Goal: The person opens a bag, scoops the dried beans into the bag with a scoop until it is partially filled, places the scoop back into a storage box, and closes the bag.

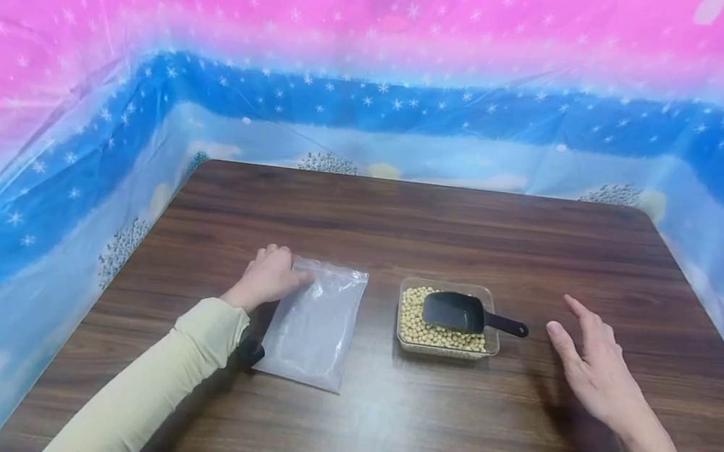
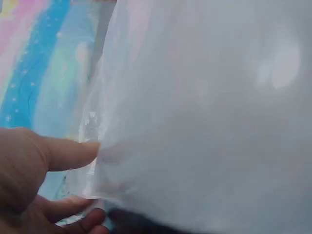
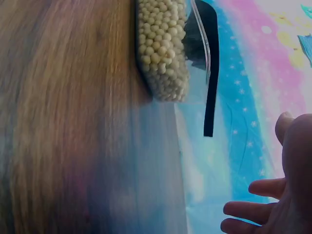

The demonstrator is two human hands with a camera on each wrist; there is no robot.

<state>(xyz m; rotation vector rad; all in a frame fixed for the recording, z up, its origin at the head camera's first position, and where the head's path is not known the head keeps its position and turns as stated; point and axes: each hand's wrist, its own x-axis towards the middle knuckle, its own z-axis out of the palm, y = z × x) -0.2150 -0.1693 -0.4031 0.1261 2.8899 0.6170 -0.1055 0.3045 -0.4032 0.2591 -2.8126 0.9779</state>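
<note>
A clear plastic zip bag [image 1: 316, 323] lies left of centre, its zip edge toward the back. My left hand [image 1: 268, 275] pinches its upper left corner, thumb on the upper face and fingers beneath; in the left wrist view the thumb [image 2: 70, 153] presses the bag's edge [image 2: 92, 161]. Right of the bag, a clear plastic box [image 1: 400, 317] holds pale round soybeans [image 1: 414, 326]. A black scoop [image 1: 455, 311] rests on the beans, its handle over the right rim. Beyond the handle, my right hand [image 1: 603, 373] hovers with fingers spread, touching nothing; the right wrist view shows its fingers [image 3: 251, 210] extended.
The brown wood-grain table [image 1: 350, 217] has rounded far corners. A pink and blue curtain [image 1: 374, 103] with snowflakes surrounds its back and sides. Dark wrist cameras [image 1: 250, 352] are strapped below both hands.
</note>
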